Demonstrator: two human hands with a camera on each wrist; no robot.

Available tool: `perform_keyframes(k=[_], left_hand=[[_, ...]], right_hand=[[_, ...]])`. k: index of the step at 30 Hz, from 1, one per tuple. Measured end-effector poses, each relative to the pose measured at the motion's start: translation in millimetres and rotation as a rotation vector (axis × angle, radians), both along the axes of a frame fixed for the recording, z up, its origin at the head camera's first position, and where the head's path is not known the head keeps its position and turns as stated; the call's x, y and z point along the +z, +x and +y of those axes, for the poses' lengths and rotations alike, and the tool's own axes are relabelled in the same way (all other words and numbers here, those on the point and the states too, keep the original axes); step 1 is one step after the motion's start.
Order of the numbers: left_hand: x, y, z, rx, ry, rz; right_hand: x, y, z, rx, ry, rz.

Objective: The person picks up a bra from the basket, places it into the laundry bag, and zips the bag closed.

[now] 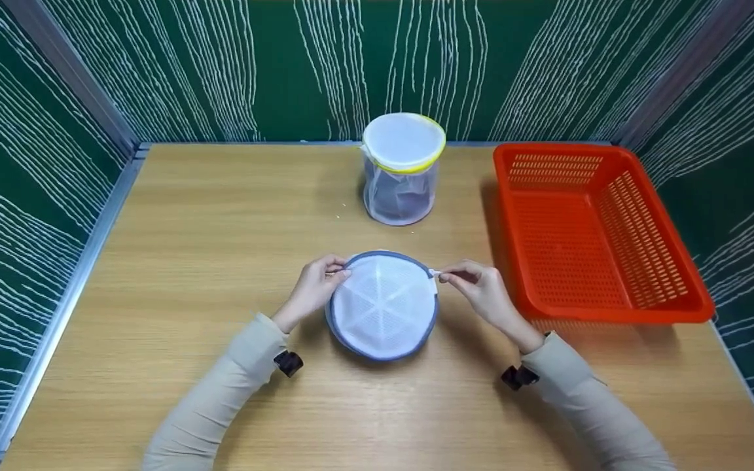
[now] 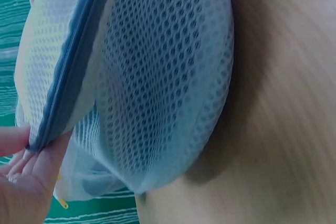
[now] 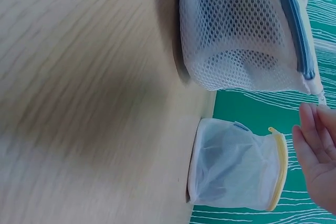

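Note:
In front of the person stands a round white mesh laundry bag [image 1: 385,307] with a blue-grey zipper around its top edge. At the bag's upper left, the left hand [image 1: 322,278] pinches the zippered rim between thumb and fingers; the left wrist view shows this grip on the blue zipper [image 2: 73,51] up close. On the other side, the right hand [image 1: 482,288] pinches the small white zipper pull [image 1: 435,273] at the rim's upper right. The mesh side wall [image 3: 236,35] bulges below the zipper in the right wrist view.
Behind the bag stands a second white cylindrical bag [image 1: 403,176] with a yellow zipper. An orange-red plastic basket [image 1: 612,314] with slotted sides sits at the right. Green panels with white streaks border the wooden table [image 1: 220,216] at the back and sides.

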State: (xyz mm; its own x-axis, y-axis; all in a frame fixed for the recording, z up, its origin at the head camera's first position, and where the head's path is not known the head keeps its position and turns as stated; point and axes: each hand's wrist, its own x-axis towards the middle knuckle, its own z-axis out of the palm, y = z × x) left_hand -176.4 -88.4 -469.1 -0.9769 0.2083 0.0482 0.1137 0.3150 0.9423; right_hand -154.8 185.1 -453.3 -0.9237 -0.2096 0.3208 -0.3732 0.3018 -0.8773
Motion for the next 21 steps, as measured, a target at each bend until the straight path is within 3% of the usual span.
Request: perform_keyframes(k=[6,9,12,16,18,21], left_hand=[[-5.8,3.4,1,0.031,0.054,-0.029],[-8.0,4.1,1,0.048,0.078,-0.040],[-8.7,5.1,2,0.083,0.106,-0.057],[-10.0,6.5,4,0.160,0.161,-0.111],[-10.7,7.5,5,0.204,0.189,-0.135],[-11.6,9.2,6,0.271,0.214,-0.154]], right_hand=[[-4.8,-2.8,-4,-0.043,-0.129,-0.171],[-17.3,-8.2,-2,-0.031,-0.228,-0.259],[-36.1,-15.8,3,-0.005,-0.300,-0.288],[-74.3,-31.1,16,0.066,-0.409,-0.338],[-78.3,-31.5,17,0.066,-0.443,-0.393],[-69.1,-24.0,14,0.048,-0.462,-0.470]])
